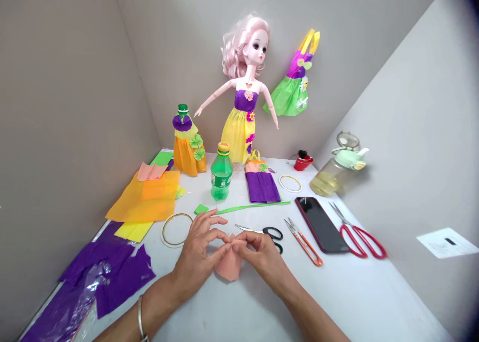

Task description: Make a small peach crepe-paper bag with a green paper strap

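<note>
A small peach paper piece [229, 266] is gathered at its top and flares out below. My left hand [200, 247] pinches its upper edge from the left with thumb and index finger, the other fingers raised. From the right, my right hand [262, 255] pinches the same gathered top, its fingertips almost touching those of my left hand. Black-handled scissors [272, 232] lie just behind my right hand, partly covered by it. Beside my left hand rests a roll of tape [163, 232]. A green paper strip [254, 206] stretches across the table behind both hands.
Behind stand a green bottle [221, 177], a doll [245, 97] and a dressed bottle [189, 150]. Orange paper [149, 197] and purple paper [127, 277] lie left. At right are orange snips [305, 242], a phone [322, 225], red scissors [361, 237] and a water bottle [333, 175].
</note>
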{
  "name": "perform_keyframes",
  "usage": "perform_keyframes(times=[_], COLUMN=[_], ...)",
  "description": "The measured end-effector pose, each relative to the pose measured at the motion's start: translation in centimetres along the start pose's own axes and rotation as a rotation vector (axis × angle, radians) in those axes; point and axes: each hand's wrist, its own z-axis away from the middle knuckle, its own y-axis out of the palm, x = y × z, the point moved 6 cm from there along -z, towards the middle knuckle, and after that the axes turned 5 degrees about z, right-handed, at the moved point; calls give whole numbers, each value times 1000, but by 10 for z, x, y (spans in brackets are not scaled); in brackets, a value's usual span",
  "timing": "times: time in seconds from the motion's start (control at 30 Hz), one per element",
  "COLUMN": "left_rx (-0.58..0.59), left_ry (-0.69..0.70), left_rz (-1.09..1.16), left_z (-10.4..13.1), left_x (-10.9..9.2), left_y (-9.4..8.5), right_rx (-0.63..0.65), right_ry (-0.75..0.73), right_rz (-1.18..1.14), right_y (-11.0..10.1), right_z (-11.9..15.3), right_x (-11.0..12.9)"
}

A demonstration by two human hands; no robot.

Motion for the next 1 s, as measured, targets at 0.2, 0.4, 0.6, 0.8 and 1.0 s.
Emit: perform_keyframes(times=[0.2,0.4,0.6,0.8,1.0], left_rx=[6,26,53,66,94], left_ry=[25,-8,-101,-203,-288], left_rz=[-29,-4,48,135,199], left_z=[1,2,0,1,-1], left_x=[0,3,5,11,13], left_y=[1,2,3,3,-1], right_rx=[4,15,51,69,80], right_ry=[-2,12,32,62,44], right_rz=[5,-10,-94,-196,-240], right_y=[-1,-1,1,1,0], right_z=[-1,-1,-1,-2,-2], right_x=[-6,-8,-14,-13,-9])
